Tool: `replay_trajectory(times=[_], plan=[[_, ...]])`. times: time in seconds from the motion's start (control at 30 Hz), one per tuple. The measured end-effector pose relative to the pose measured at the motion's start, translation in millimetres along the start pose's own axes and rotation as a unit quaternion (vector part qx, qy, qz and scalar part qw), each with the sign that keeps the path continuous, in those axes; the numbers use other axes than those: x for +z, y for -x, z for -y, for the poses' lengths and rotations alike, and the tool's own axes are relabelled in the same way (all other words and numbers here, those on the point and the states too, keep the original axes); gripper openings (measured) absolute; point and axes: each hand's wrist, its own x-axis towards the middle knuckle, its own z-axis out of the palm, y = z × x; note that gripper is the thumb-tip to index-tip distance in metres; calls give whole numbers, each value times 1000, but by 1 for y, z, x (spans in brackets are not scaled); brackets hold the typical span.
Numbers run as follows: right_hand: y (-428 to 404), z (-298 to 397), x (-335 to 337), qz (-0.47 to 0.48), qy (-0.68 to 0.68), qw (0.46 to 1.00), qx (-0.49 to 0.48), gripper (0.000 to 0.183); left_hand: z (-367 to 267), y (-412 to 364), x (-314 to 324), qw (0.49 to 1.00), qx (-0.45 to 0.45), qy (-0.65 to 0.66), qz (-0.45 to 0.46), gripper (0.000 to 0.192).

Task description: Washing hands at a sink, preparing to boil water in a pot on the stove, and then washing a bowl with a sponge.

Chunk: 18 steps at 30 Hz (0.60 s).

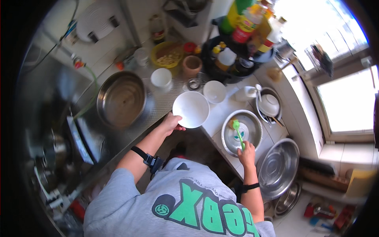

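Note:
My left hand [172,123] grips the rim of a white bowl [191,109] with the thumb over its edge. The bowl is tilted so that its bare inside faces me, in front of the counter corner. In my right hand [247,152] is the green handle of a dish brush [239,133]. Its head rests inside a round metal basin [225,139] on the tiled counter, near a brownish patch at the basin's far left. A teal leaf-like mark shows on the basin floor.
A large steel basin [122,97] stands on the left metal counter. Behind lie white bowls [161,77] [214,91], a clay pot [192,65] and a yellow bowl [165,54] of food pieces. Bottles crowd a dark pot [213,69]. Another steel basin [279,169] leans at right, below the window [345,103].

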Motion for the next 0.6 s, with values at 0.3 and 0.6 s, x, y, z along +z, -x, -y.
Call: replay_trajectory(times=[0.3,0.6], plan=[[-18,-31,13,58,33,998,-2,34,-7,130,-150,878,265,314,-246,21],[-53,-13,-15,118,27,993,9,28,122,145,-309,786,173,437,-402,30]])
